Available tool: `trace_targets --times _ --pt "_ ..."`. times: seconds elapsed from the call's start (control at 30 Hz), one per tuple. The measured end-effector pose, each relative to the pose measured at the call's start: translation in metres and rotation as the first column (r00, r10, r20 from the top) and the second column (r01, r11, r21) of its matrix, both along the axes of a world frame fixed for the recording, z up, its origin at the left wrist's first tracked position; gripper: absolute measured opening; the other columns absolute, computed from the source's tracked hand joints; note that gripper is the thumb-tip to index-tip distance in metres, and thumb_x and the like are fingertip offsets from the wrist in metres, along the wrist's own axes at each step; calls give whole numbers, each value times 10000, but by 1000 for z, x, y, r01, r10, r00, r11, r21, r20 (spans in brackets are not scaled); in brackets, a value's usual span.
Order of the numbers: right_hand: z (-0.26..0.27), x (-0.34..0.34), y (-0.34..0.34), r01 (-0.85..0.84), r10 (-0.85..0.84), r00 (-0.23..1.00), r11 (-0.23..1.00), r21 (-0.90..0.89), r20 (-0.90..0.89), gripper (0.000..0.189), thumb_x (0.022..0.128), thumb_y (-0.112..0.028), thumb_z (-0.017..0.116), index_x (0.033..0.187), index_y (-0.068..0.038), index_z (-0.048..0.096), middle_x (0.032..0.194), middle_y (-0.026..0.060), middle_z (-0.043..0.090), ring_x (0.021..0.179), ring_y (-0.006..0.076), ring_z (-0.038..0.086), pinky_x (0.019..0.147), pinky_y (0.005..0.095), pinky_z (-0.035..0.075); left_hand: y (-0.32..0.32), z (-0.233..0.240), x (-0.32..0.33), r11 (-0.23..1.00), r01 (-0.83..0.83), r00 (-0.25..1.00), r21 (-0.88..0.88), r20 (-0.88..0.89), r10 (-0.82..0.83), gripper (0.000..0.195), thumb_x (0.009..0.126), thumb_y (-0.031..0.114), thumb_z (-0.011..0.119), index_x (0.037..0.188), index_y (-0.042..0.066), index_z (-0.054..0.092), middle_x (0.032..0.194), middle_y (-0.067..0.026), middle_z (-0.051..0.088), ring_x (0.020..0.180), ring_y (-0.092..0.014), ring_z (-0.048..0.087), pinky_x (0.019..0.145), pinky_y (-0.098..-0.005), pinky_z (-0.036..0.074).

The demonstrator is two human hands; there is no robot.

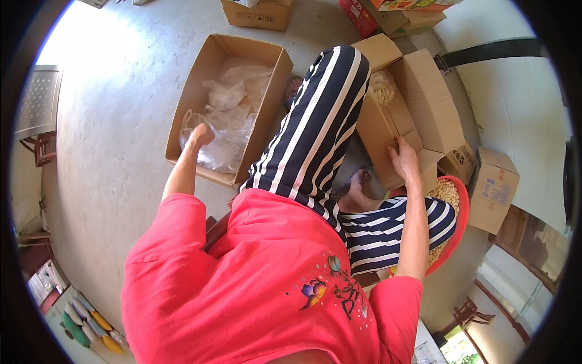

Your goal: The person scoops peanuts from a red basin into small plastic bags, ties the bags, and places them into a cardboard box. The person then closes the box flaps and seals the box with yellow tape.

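My left hand (202, 135) is closed at the clear plastic bags (223, 145) inside an open cardboard box (184, 102) at the left; whether it grips one is hard to tell. My right hand (403, 156) touches the flaps of a second open cardboard box (379, 136) at the right, its fingers at the edge of a flap. In that box, near its far end, lies a clear bag of pale, peanut-like pieces (381, 88). Beside my bent leg is a red basin (464, 214) full of similar pale pieces (444, 193).
A closed cardboard box (493, 189) stands right of the basin, with a smaller one (459, 161) beside it. Another carton (259, 16) is at the top, and a red box (359, 18) lies at the top right. My legs lie between the two open boxes.
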State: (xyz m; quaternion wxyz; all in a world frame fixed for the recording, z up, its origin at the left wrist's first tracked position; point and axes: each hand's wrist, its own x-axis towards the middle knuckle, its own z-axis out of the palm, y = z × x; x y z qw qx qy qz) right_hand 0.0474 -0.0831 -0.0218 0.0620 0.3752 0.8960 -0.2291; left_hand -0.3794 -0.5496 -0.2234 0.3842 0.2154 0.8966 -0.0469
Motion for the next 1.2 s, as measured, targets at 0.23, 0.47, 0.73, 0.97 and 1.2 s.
trace_targets --times 0.23,0.47,0.73,0.97,1.2 --pt "2 4 8 114 -116 952 993 -24 -282 353 891 -180 615 1207 -32 567 1080 230 650 987 341 650 836 400 511 156 193 -13 88 -666 743 741 648 168 220 956 166 529 1133 65 615 885 17 606 772 -79 553 644 -242 459" --pt "69 -25 -26 -15 -429 714 781 -624 -554 421 962 -379 568 1213 -42 580 1021 72 674 907 159 647 830 306 505 322 319 138 -14 -200 956 980 192 -224 373 973 74 458 1344 37 458 998 -71 654 744 -106 538 680 -265 466" --pt "68 3 -1 -51 -815 95 570 -820 -572 318 956 -307 562 1091 -22 610 955 71 656 844 170 638 758 305 518 373 291 321 2 510 694 860 -411 -591 461 812 28 589 1261 32 487 1070 -173 565 1054 -362 543 884 -478 403" --pt "88 62 48 -83 -756 -463 557 -827 -463 216 959 -205 524 788 -78 561 619 -16 512 470 92 447 416 255 351 359 301 335 135 648 540 750 -327 -776 405 836 120 642 1219 40 541 1233 -179 520 1166 -359 505 980 -483 391" --pt "91 82 54 814 -439 -74 492 -309 -896 400 877 -373 573 810 21 592 762 248 602 726 417 600 673 475 457 387 377 353 -303 593 684 746 -665 -300 373 724 -29 710 1061 29 562 1153 -160 539 1018 -319 535 843 -389 480"
